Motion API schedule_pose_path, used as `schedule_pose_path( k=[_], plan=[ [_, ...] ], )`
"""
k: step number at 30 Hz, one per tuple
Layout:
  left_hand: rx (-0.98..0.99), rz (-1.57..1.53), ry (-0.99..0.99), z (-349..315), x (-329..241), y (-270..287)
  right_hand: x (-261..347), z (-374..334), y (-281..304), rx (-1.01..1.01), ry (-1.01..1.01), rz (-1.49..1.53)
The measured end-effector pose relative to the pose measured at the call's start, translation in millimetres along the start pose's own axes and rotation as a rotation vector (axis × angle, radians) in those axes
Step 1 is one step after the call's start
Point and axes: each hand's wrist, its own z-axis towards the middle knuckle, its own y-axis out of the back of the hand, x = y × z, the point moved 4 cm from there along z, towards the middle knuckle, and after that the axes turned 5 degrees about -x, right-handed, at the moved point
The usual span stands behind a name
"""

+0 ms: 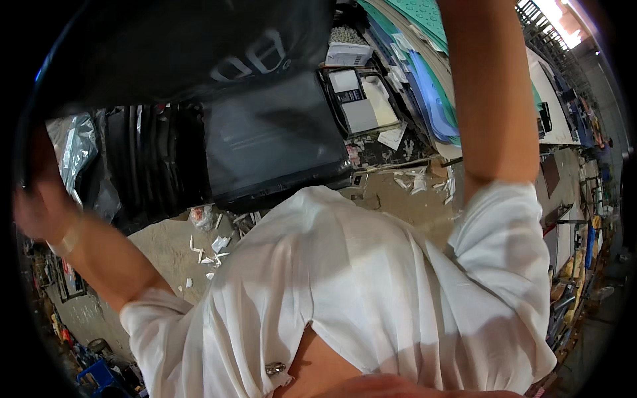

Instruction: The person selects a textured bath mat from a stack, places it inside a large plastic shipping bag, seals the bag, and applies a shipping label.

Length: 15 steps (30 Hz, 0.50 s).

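A large black plastic sheet point(172, 60) with pale outlined marks on it is raised across the top left of the view. My left hand point(43, 205), partly blurred and in shadow, is closed on its lower left edge. My right arm reaches up past the top edge, so the right hand is out of view. Below the sheet lies a stack of dark, smooth, plastic-covered pieces point(272, 132). Left of that stands a row of black folded pieces point(149, 159), with crumpled clear plastic wrap point(76, 146) at its left end.
A black tray point(352, 103) with pale cards and a white box point(348, 54) of small grey bits sit beyond the stack. Green and blue sheets point(424, 86) are piled at the right. White scraps point(206, 255) litter the floor. A blue crate point(99, 377) is at lower left.
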Motion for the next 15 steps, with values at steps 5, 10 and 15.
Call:
schedule_pose_path(
  k=[5, 10, 15],
  plan=[
    [0.893, 0.798, 0.089, -249, -20, 152, -54, -260, 100, 0.09, -0.286, -1.246],
    [1.73, 0.817, 0.962, -520, 49, 213, -197, -446, 147, -0.386, -1.131, -0.617],
    [1.289, 1.184, 0.512, -403, 28, 130, -173, -472, 159, -0.192, -0.912, -0.708]
  ],
)
